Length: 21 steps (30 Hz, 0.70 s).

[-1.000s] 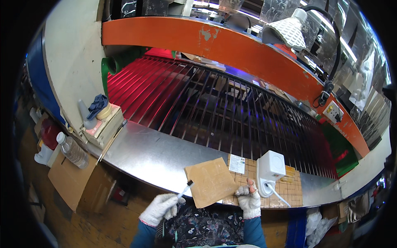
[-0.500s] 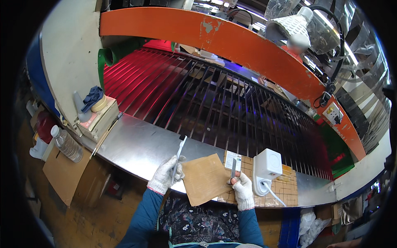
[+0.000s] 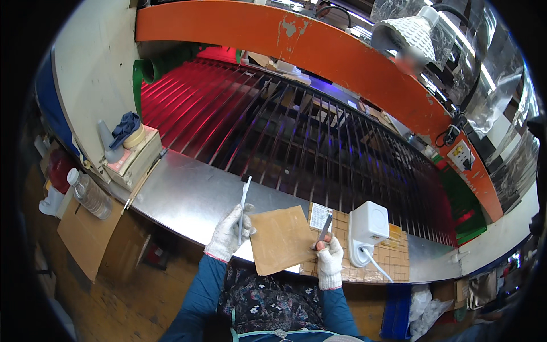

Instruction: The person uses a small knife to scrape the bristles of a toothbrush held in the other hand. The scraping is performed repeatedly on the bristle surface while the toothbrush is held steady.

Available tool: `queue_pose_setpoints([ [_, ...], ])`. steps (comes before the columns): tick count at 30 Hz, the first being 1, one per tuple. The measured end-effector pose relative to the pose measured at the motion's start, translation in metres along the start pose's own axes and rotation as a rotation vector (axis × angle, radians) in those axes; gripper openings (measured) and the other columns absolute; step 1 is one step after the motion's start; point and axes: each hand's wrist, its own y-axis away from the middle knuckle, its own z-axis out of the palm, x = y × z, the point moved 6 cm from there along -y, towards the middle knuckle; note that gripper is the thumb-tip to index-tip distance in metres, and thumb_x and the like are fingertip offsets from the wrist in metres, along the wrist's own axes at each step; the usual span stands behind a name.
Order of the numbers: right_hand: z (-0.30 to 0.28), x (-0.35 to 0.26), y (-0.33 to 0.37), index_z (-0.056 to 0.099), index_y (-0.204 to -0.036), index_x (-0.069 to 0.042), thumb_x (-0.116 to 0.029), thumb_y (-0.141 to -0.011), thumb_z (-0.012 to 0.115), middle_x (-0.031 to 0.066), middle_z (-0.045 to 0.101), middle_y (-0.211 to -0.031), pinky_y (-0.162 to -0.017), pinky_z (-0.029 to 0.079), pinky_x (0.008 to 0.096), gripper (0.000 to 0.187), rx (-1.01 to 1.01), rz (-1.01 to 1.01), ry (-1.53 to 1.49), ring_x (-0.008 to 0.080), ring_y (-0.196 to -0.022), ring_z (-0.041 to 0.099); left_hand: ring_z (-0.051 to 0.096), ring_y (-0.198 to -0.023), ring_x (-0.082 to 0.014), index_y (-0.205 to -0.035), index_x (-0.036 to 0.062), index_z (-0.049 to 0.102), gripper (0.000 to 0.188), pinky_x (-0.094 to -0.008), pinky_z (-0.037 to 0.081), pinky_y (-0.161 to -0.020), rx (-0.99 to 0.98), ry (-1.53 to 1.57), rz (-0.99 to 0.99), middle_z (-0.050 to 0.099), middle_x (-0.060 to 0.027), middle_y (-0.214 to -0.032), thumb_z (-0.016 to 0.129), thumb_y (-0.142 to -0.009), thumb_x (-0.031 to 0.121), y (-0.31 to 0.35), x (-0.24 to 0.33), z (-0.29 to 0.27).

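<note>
My left hand (image 3: 231, 232), in a white knit glove, is closed round the handle of a slim white toothbrush (image 3: 244, 196) that stands nearly upright with dark bristles at its top. On the other side, my right hand (image 3: 329, 259) wears a similar glove with the fingertips bare. It pinches a flat grey metal strip (image 3: 325, 227), tilted up to the right. Between the hands lies a piece of brown cardboard (image 3: 282, 239), its edges close to both gloves; whether either hand grips it, I cannot tell.
A white boxy device (image 3: 369, 223) with a cord stands on a taped cardboard mat (image 3: 339, 228) at right. Behind the metal ledge (image 3: 188, 191) runs a slatted rack (image 3: 302, 148) under an orange beam (image 3: 256, 25). At left are a box (image 3: 134, 159) and a plastic bottle (image 3: 88, 194).
The toothbrush stands slightly higher and more upright in my left hand. The metal strip in my right hand leans further right. The whole view has shifted a little.
</note>
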Motion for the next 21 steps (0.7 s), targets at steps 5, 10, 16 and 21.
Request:
queue_pose_setpoints([
  [5, -0.002, 0.001, 0.002, 0.061, -0.111, 0.003, -0.009, -0.089, 0.071, 0.0047, 0.068, -0.091, -0.069, 0.046, 0.0214, 0.026, 0.032, -0.015, -0.038, 0.0092, -0.076, 0.06, 0.058, -0.053, -0.0145, -0.123, -0.0007, 0.055, 0.037, -0.0359, 0.053, -0.069, 0.008, 0.016, 0.016, 0.064, -0.0041, -0.07, 0.047, -0.106, 0.031, 0.001, -0.001, -0.003],
  [10, 0.003, 0.0, 0.004, 0.06, -0.111, 0.002, -0.01, -0.089, 0.071, 0.006, 0.068, -0.091, -0.073, 0.05, 0.0255, 0.027, 0.03, 0.006, 0.007, 0.0122, -0.078, 0.062, 0.058, -0.053, -0.014, -0.122, 0.0004, 0.056, 0.035, -0.0362, 0.054, -0.07, 0.02, 0.035, 0.032, 0.063, -0.0039, -0.07, 0.048, -0.105, 0.031, 0.003, 0.0, -0.002],
  [16, 0.008, 0.001, 0.006, 0.059, -0.109, -0.001, -0.016, -0.089, 0.074, 0.0067, 0.067, -0.09, -0.076, 0.054, 0.0308, 0.029, 0.052, -0.007, -0.023, 0.0152, -0.076, 0.063, 0.057, -0.054, -0.0132, -0.122, 0.0019, 0.055, 0.037, -0.0347, 0.055, -0.07, 0.063, -0.011, 0.057, 0.063, -0.0025, -0.071, 0.049, -0.105, 0.034, -0.001, 0.003, -0.002],
  [21, 0.007, 0.001, 0.008, 0.058, -0.109, -0.001, -0.017, -0.088, 0.075, 0.0064, 0.067, -0.091, -0.076, 0.054, 0.032, 0.031, 0.021, -0.03, -0.06, 0.0158, -0.075, 0.064, 0.057, -0.054, -0.0121, -0.125, 0.0011, 0.053, 0.039, -0.0331, 0.055, -0.069, 0.055, -0.02, 0.047, 0.062, -0.0016, -0.07, 0.048, -0.105, 0.035, -0.004, 0.005, 0.0],
])
